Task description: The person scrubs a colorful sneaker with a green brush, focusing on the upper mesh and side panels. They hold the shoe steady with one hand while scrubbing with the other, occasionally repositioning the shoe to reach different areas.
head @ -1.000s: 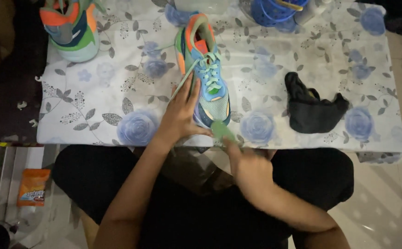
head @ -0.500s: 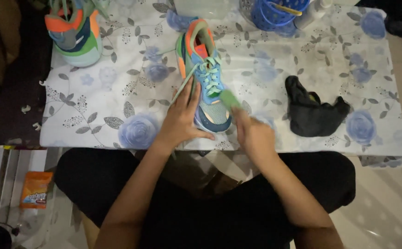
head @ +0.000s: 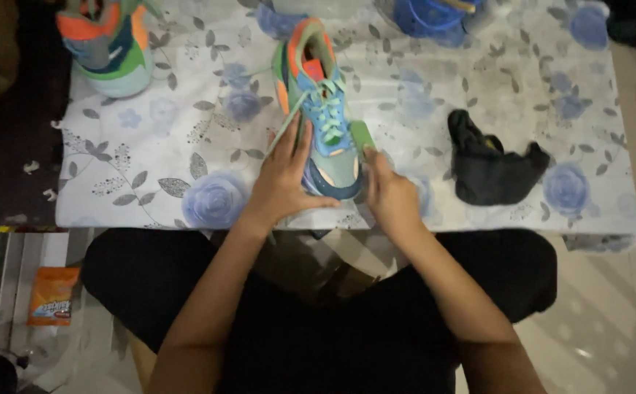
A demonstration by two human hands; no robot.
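**Both hands at the sneaker on the flowered tabletop**

While I look down through the head camera, I see a tabletop (head: 150,157) covered with a pale cloth printed with blue roses and grey leaves. Beyond its near edge lies a light tiled floor (head: 610,321), dim and glossy, and an orange packet (head: 51,295) rests on the floor at the lower left. Dark ground runs along the left side of the tabletop.

A colourful sneaker (head: 319,109), teal and blue with orange trim and mint laces, stands near the middle of the tabletop, toe toward me. My left hand (head: 283,182) lies flat against the sneaker's left side near the toe, fingers spread wide and thumb pressed to the front of the shoe. My right hand (head: 389,195) sits just beside the toe on the other side, fingers narrowed around a small green piece (head: 362,136) that touches the sneaker's right flank. Both forearms reach up from my lap, which is dressed in black.

A second sneaker (head: 108,45) of like colours stands at the far left corner, well apart. A crumpled black cloth (head: 492,169) lies to the right of my right hand, and a blue container (head: 438,16) sits at the far edge, partly cut off. Nothing lies between my hands and the shoe.
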